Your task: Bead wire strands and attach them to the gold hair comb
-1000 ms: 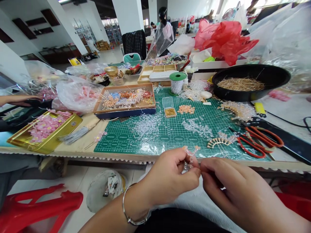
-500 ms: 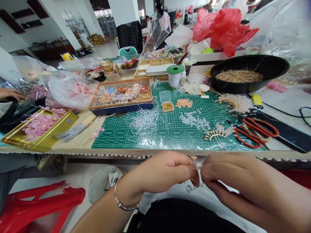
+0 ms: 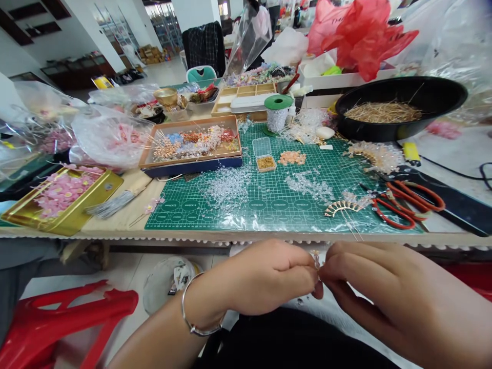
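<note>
A tiny beaded sprig (image 3: 316, 260) sits between the fingertips just below the table edge (image 3: 172, 234), mostly hidden, its exact form too small to tell. The left hand (image 3: 269, 277), wearing a bangle (image 3: 196, 312), is curled closed and pinches it from 9 o'clock; the right hand (image 3: 369, 287) pinches it from 3 o'clock, so both appear to grip the same piece. At 12 o'clock, a green cutting mat (image 3: 246, 218) is strewn with clear beads (image 3: 228, 187). At 11 o'clock, a cardboard tray (image 3: 190, 121) holds coloured beaded sprays (image 3: 188, 146). Nearer 12 o'clock, a small clear box (image 3: 261, 147) holds gold beads (image 3: 266, 163). At 1 o'clock, a black basin (image 3: 403, 84) holds straw-coloured wires (image 3: 382, 111). At 10 o'clock, a gold tin (image 3: 111, 179) holds pink flowers (image 3: 63, 192).
</note>
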### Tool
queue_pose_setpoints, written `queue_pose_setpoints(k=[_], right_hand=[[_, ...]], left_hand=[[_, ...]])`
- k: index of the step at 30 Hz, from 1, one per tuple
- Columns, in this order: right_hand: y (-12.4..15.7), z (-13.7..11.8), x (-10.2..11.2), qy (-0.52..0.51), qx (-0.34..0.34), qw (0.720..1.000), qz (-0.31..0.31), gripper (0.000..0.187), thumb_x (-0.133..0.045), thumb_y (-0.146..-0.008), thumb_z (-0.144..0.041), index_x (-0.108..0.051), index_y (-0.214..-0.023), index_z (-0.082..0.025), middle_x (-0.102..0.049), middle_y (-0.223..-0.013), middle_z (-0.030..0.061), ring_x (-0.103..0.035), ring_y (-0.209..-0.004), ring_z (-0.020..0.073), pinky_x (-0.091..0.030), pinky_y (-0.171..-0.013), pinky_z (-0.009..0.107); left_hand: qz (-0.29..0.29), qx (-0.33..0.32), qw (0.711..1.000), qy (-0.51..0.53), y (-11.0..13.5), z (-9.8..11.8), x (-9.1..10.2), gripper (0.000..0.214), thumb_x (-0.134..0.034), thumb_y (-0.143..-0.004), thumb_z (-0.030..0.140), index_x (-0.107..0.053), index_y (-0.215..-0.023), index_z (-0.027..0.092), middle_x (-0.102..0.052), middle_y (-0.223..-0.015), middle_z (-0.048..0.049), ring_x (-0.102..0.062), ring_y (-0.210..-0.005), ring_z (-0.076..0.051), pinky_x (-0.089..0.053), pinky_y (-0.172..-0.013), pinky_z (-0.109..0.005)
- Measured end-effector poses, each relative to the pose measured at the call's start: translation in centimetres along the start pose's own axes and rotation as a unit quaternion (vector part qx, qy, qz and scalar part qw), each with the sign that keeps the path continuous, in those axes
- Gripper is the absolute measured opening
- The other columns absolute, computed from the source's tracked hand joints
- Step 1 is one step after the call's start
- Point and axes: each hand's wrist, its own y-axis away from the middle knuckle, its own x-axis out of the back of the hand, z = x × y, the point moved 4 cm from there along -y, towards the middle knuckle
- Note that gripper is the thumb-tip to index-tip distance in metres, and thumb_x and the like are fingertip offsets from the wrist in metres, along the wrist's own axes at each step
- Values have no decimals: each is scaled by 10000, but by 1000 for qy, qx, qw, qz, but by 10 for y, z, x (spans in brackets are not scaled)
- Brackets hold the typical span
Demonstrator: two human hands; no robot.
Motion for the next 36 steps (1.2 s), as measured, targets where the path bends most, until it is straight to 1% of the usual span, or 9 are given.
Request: queue_pose_setpoints(k=[4, 8, 12, 20, 23, 26, 29, 32, 36], right_hand=[[5, -2, -3, 24, -6, 1000, 19, 115, -426, -981, -115, -509, -975, -194, -643, -863, 61, -619, -675, 196, -393, -509, 310], [10, -3, -6, 10, -21, 999, 24, 143, -427, -976, -108, -526, -1039, -191, -661, -898, 69, -637, -690, 193, -406, -509, 299], [13, 7, -12, -37, -108, 992, 50, 78, -529, -961, -205, -533, -884, -217, -607, -734, 3, -590, -595, 160, -440, -538, 280], [6, 23, -31, -169, -251, 952, 55, 260, -680, -884, -410, -589, -732, -220, -523, -575, -26, -512, -536, 145, -400, -478, 238], [10, 29, -39, -247, -299, 921, 30, 272, -702, -855, -396, -577, -695, -215, -479, -554, -42, -463, -522, 128, -365, -462, 225], [13, 35, -47, -388, -338, 857, -9, 244, -719, -815, -296, -552, -659, -207, -442, -559, -55, -400, -522, 110, -306, -455, 214], [14, 37, -51, -477, -346, 807, -30, 240, -693, -791, -218, -516, -631, -198, -407, -579, -62, -336, -540, 100, -274, -480, 218], [15, 37, -53, -527, -355, 772, -11, 213, -661, -835, -274, -532, -684, -198, -382, -600, -67, -270, -540, 97, -245, -480, 219], [21, 37, -59, -573, -368, 732, 28, 262, -675, -869, -380, -539, -729, -205, -334, -583, -82, -209, -529, 95, -198, -463, 218]], left_hand=[[16, 30, 997, -67, 0, 0, -1, 232, -502, -871, 312, -553, -687, 182, -515, -651, 37, -481, -627, -110, -362, -553, -217], [27, 35, 996, -82, 1, 0, -2, 228, -493, -850, 276, -524, -644, 182, -527, -627, 37, -483, -610, -105, -350, -537, -217], [25, 16, 996, -85, 2, 1, -2, 221, -489, -855, 217, -586, -661, 177, -613, -682, 18, -529, -657, -113, -398, -609, -219], [2, -13, 987, -162, 2, 2, -1, 267, -483, -912, 216, -633, -695, 179, -678, -737, -6, -585, -713, -138, -425, -694, -245], [6, -28, 977, -210, 0, 2, -1, 287, -487, -909, 202, -541, -629, 171, -626, -686, 4, -544, -668, -124, -384, -641, -245], [27, -37, 966, -253, 1, 3, 0, 304, -504, -901, 188, -467, -600, 169, -567, -649, 17, -485, -621, -112, -333, -593, -258], [73, -43, 964, -254, 4, 5, 5, 246, -530, -926, 207, -552, -683, 174, -558, -659, 31, -486, -632, -113, -322, -587, -267], [111, -54, 966, -227, 10, 6, 11, 91, -557, -939, 213, -627, -887, 185, -581, -692, 54, -508, -654, -107, -341, -605, -256], [137, -83, 951, -263, 14, 8, 16, 151, -516, -969, 172, -633, -873, 177, -642, -782, 26, -567, -740, -119, -393, -690, -254]])
